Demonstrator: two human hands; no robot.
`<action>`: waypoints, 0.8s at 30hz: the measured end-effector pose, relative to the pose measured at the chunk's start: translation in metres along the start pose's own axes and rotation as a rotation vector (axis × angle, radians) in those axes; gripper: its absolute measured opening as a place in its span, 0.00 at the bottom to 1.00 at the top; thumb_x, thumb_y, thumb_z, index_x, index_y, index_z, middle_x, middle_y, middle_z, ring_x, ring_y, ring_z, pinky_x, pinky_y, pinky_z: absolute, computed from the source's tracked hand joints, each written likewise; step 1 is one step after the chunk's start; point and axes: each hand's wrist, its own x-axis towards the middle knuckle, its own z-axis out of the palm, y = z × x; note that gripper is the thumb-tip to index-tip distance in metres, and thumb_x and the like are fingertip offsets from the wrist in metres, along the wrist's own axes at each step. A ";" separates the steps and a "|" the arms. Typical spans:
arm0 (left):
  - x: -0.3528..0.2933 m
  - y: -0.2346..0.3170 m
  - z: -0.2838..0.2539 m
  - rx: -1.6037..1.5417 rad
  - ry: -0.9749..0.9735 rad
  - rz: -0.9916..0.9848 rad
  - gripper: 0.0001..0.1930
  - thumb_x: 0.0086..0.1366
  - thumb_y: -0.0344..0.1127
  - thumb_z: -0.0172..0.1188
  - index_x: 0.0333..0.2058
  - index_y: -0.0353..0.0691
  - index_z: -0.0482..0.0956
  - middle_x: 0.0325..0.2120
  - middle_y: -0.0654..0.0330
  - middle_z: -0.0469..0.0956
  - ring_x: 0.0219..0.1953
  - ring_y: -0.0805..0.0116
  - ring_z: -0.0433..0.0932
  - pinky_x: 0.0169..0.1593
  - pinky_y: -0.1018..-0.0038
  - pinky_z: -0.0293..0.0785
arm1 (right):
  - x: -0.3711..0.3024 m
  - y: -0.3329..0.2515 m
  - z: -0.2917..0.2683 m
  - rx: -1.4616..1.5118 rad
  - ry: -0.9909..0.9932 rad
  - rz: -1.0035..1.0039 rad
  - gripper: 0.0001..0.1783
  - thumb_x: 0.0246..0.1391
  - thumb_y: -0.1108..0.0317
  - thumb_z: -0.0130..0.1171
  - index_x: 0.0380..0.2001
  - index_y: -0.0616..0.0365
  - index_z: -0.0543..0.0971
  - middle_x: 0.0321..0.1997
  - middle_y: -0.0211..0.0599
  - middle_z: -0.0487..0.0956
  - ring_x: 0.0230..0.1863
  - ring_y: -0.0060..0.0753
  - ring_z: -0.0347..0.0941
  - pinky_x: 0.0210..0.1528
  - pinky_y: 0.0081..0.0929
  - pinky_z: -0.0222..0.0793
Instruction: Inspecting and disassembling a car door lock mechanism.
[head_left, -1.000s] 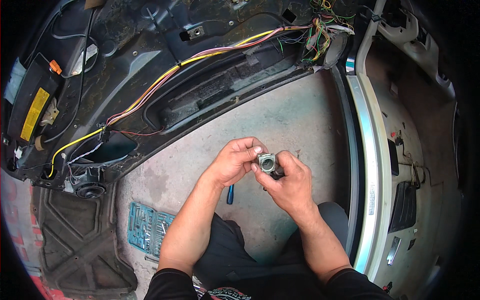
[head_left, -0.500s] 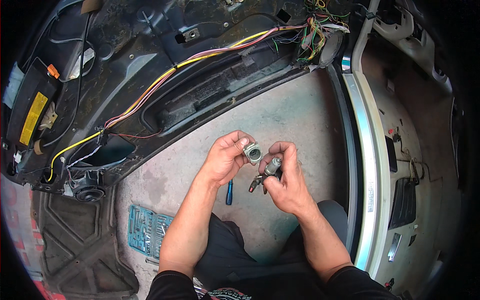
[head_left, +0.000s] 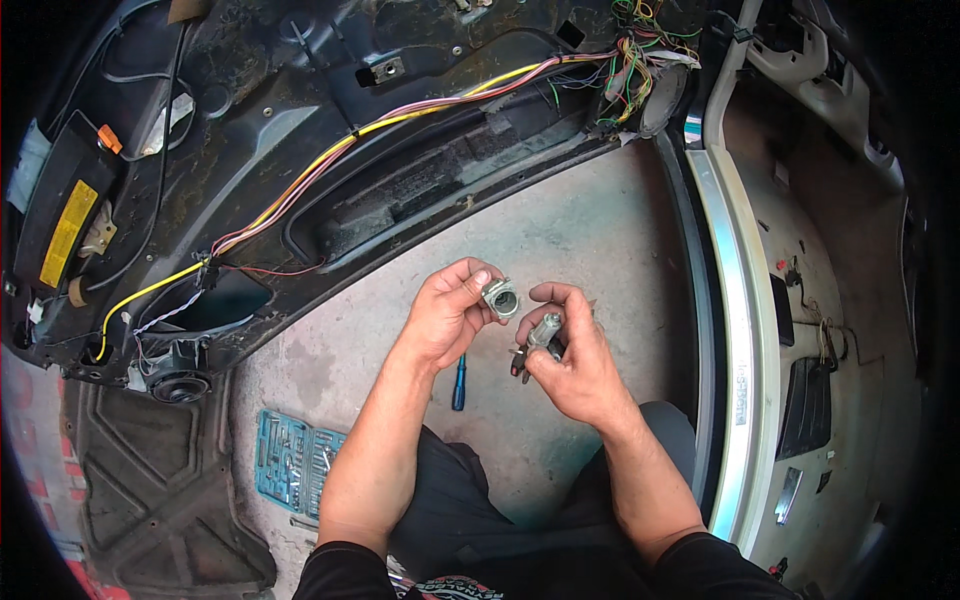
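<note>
Left hand (head_left: 448, 315) pinches a small grey metal ring-shaped housing (head_left: 501, 297) between thumb and fingertips, held up over the grey concrete floor (head_left: 590, 230). Right hand (head_left: 570, 355) grips a short silver metal cylinder (head_left: 545, 330), just beside the ring, not touching it. Blue-handled screwdriver (head_left: 459, 382) lies on the floor under the left wrist. Blue socket set tray (head_left: 295, 465) lies lower left, black door panel with yellow wiring (head_left: 300, 150) above.

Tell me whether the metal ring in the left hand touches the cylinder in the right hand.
Apart. The head view shows bare floor between the metal ring and the cylinder.
</note>
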 end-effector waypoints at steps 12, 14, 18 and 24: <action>0.001 -0.001 -0.001 0.000 0.011 -0.006 0.10 0.77 0.39 0.59 0.43 0.37 0.79 0.38 0.56 0.82 0.38 0.65 0.81 0.44 0.60 0.80 | 0.001 -0.008 -0.002 0.014 -0.018 0.046 0.30 0.54 0.77 0.58 0.62 0.64 0.68 0.40 0.37 0.81 0.36 0.25 0.79 0.39 0.27 0.76; 0.001 -0.001 0.001 0.003 0.015 -0.005 0.10 0.77 0.39 0.59 0.43 0.37 0.80 0.38 0.56 0.82 0.38 0.65 0.81 0.44 0.61 0.80 | 0.002 0.000 -0.004 0.036 -0.010 0.039 0.30 0.55 0.77 0.57 0.62 0.63 0.70 0.41 0.37 0.81 0.36 0.25 0.79 0.39 0.27 0.76; 0.001 -0.001 0.000 0.005 0.011 -0.005 0.10 0.77 0.39 0.59 0.43 0.37 0.80 0.38 0.57 0.82 0.39 0.65 0.81 0.44 0.61 0.80 | 0.004 0.009 -0.004 0.034 0.007 0.017 0.29 0.55 0.76 0.57 0.62 0.63 0.70 0.42 0.36 0.82 0.36 0.24 0.79 0.39 0.26 0.76; 0.001 -0.001 0.000 0.004 0.011 -0.008 0.10 0.76 0.39 0.59 0.43 0.37 0.80 0.38 0.57 0.82 0.39 0.65 0.81 0.44 0.61 0.80 | 0.005 0.010 0.000 0.180 0.009 0.052 0.28 0.57 0.77 0.59 0.62 0.65 0.71 0.42 0.36 0.82 0.39 0.22 0.79 0.42 0.25 0.78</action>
